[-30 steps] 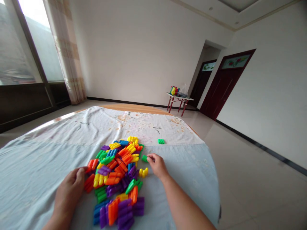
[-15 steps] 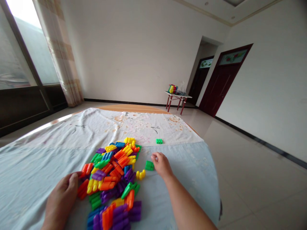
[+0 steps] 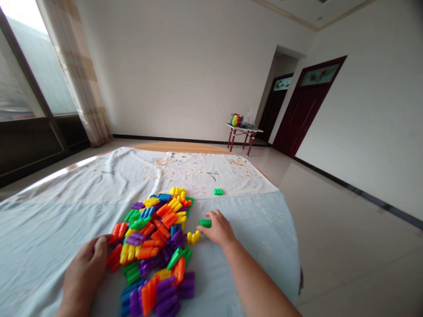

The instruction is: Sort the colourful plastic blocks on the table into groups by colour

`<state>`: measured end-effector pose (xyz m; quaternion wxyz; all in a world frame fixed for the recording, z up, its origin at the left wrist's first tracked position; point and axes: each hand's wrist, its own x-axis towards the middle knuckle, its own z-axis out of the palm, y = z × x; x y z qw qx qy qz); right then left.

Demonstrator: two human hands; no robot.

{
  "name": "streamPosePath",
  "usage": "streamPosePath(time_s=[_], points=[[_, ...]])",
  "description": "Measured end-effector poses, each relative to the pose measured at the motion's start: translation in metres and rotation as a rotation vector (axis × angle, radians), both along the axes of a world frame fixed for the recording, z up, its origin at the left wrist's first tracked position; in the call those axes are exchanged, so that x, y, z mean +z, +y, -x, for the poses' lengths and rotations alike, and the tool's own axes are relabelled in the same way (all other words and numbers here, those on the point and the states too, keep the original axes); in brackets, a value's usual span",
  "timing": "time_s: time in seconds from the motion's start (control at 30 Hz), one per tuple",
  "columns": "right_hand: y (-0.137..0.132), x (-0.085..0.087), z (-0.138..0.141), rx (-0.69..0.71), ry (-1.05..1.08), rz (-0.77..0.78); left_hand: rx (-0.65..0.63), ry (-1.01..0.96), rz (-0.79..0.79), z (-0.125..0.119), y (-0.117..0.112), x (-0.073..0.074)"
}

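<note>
A heap of coloured plastic building blocks (image 3: 155, 237) lies on a cloth-covered table (image 3: 66, 211). My right hand (image 3: 216, 229) is at the heap's right edge, fingers pinched round a green block (image 3: 205, 223). A small yellow block (image 3: 193, 237) lies just left of that hand. My left hand (image 3: 84, 273) rests on the cloth at the heap's left side, fingers curled against the orange blocks (image 3: 115, 246), holding nothing that I can see. A separate green block (image 3: 218, 191) sits alone farther back on the cloth.
The table's right edge (image 3: 291, 246) drops to a tiled floor. A small red-legged side table (image 3: 243, 132) with bags stands by the far wall near dark wooden doors (image 3: 306, 105). A window and a curtain (image 3: 76, 75) are at the left.
My right hand had let the green block down beside the heap; now it has closed on it again, a little lower and to the left. My left hand barely moved.
</note>
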<state>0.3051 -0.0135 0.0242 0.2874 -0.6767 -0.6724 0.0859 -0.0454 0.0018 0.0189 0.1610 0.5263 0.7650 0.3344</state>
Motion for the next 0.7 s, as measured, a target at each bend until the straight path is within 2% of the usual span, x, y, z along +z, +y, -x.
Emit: streamPosePath(time_s=[0.13,0.33,0.47,0.57,0.7], points=[[0.002,-0.002,-0.003,0.135,0.057,-0.036,-0.004,-0.052,0.025,-0.005,-0.003,0.005],[0.005,-0.002,-0.001,0.441,0.339,-0.038,-0.003,-0.066,0.025,-0.007,-0.004,0.008],[0.0,0.011,-0.005,0.48,0.319,-0.077,0.002,-0.065,0.023,-0.009,-0.006,0.01],[-0.007,0.021,-0.004,0.52,0.26,-0.011,0.005,-0.057,0.026,-0.01,-0.006,0.011],[-0.01,0.025,-0.001,0.522,0.253,0.074,0.0,-0.037,0.027,-0.007,-0.004,0.007]])
